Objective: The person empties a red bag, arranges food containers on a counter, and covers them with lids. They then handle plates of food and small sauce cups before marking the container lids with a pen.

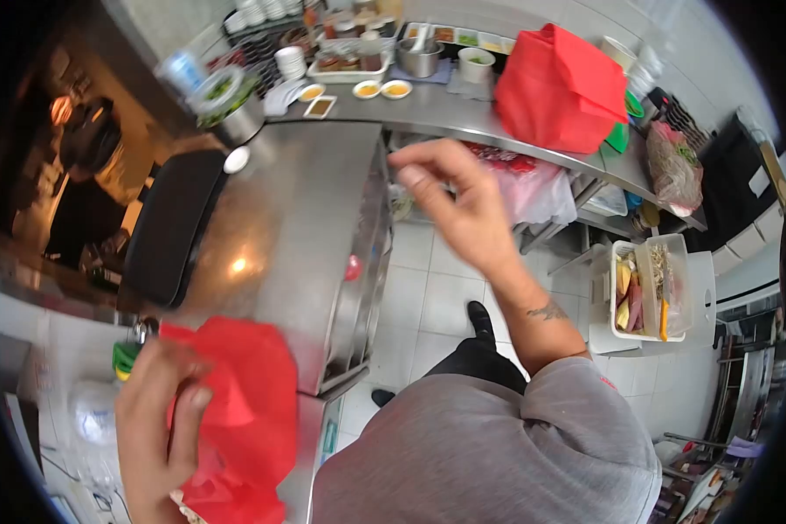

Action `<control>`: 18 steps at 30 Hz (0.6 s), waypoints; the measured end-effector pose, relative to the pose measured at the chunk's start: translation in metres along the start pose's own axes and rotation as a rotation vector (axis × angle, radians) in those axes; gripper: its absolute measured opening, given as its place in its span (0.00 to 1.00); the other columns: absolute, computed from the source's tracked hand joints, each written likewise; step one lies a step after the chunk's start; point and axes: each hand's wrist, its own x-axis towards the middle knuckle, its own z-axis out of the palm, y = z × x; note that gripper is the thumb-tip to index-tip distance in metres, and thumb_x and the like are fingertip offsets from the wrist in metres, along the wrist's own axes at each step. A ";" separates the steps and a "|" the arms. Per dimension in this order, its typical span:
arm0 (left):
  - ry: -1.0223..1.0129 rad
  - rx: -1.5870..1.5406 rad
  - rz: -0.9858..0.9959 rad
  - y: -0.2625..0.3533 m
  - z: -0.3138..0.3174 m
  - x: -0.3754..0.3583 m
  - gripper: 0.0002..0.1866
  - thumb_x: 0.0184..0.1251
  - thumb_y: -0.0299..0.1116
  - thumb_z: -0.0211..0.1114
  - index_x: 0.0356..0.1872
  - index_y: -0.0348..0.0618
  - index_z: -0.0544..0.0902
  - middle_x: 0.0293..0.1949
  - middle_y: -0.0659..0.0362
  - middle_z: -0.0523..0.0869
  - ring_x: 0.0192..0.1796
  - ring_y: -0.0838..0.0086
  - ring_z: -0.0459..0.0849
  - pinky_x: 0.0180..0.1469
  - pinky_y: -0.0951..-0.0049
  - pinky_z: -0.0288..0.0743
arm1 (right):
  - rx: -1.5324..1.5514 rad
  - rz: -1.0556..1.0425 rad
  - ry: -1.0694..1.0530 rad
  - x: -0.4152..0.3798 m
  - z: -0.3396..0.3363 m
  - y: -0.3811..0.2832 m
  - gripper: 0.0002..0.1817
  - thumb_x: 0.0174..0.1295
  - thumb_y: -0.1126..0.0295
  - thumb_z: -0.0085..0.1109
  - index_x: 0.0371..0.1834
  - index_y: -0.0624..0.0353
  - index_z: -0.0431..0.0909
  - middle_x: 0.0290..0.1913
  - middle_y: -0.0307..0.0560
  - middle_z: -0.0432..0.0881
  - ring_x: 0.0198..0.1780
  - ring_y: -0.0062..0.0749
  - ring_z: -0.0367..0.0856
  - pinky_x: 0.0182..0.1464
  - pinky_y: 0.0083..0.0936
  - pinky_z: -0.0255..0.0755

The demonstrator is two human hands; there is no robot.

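Red bag (244, 410) sits at the counter's (301, 201) near end. We curl our left hand (162, 410) by it, can't tell if gripping; right hand (458, 201), loosely open, hovers off counter's right edge.

The kitchen is brightly lit; warm glare spots the steel surface (301, 192), while the far left falls dim and orange. Both hands (467, 205) (162, 410) blur softly. Fisheye distortion bends the edges into black, vignetted corners.

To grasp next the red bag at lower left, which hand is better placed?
Left, I think: the left hand is close to that bag; the right hand is clearly farther away.
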 end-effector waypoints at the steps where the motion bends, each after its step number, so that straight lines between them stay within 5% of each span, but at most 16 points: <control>1: -0.029 0.008 0.081 0.013 0.011 0.037 0.04 0.58 0.23 0.57 0.34 0.33 0.75 0.31 0.49 0.74 0.33 0.58 0.75 0.35 0.70 0.69 | -0.152 -0.072 0.078 0.014 -0.036 0.013 0.07 0.57 0.73 0.60 0.39 0.61 0.80 0.34 0.45 0.78 0.37 0.30 0.77 0.40 0.24 0.71; 3: -0.061 0.008 0.247 0.040 0.044 0.112 0.05 0.57 0.21 0.56 0.35 0.32 0.75 0.33 0.49 0.73 0.36 0.55 0.75 0.38 0.68 0.69 | -0.656 -0.259 0.174 0.047 -0.115 0.042 0.08 0.54 0.71 0.61 0.38 0.58 0.80 0.37 0.48 0.79 0.42 0.43 0.77 0.46 0.31 0.70; 5: -0.096 0.052 0.395 0.068 0.085 0.193 0.06 0.58 0.20 0.55 0.36 0.32 0.74 0.35 0.48 0.73 0.38 0.53 0.74 0.42 0.65 0.70 | -1.091 -0.288 0.224 0.080 -0.196 0.086 0.20 0.49 0.68 0.65 0.47 0.53 0.76 0.51 0.50 0.75 0.55 0.49 0.70 0.53 0.41 0.67; 8: -0.117 0.228 0.592 0.108 0.164 0.330 0.11 0.57 0.22 0.57 0.42 0.33 0.73 0.40 0.47 0.74 0.46 0.51 0.75 0.48 0.60 0.70 | -1.563 -0.079 0.422 0.115 -0.292 0.138 0.25 0.48 0.68 0.65 0.53 0.52 0.75 0.55 0.53 0.74 0.58 0.49 0.71 0.55 0.41 0.68; 12: 0.358 0.146 0.669 0.168 0.288 0.502 0.20 0.54 0.31 0.64 0.48 0.37 0.74 0.46 0.48 0.74 0.50 0.54 0.75 0.53 0.54 0.67 | -1.212 0.232 0.163 0.139 -0.399 0.171 0.20 0.52 0.68 0.63 0.51 0.54 0.77 0.44 0.58 0.81 0.46 0.45 0.80 0.48 0.36 0.72; 15: 0.359 0.166 0.608 0.203 0.323 0.562 0.20 0.53 0.34 0.66 0.47 0.39 0.75 0.48 0.49 0.76 0.52 0.53 0.75 0.53 0.51 0.66 | -0.741 0.007 0.309 0.166 -0.445 0.188 0.14 0.57 0.68 0.59 0.47 0.59 0.79 0.35 0.60 0.82 0.37 0.45 0.83 0.41 0.33 0.74; 16: 0.260 0.214 0.611 0.208 0.325 0.574 0.20 0.53 0.34 0.66 0.47 0.39 0.75 0.47 0.49 0.76 0.52 0.54 0.75 0.53 0.52 0.66 | -0.800 0.119 0.385 0.178 -0.446 0.160 0.12 0.61 0.68 0.54 0.44 0.62 0.79 0.37 0.60 0.82 0.39 0.43 0.84 0.41 0.32 0.73; 18: 0.059 0.317 0.629 0.217 0.325 0.592 0.18 0.53 0.33 0.66 0.45 0.39 0.75 0.45 0.49 0.77 0.51 0.54 0.75 0.52 0.56 0.68 | -0.717 -0.106 0.572 0.201 -0.482 0.171 0.14 0.63 0.67 0.53 0.46 0.62 0.78 0.37 0.58 0.83 0.38 0.37 0.84 0.41 0.30 0.73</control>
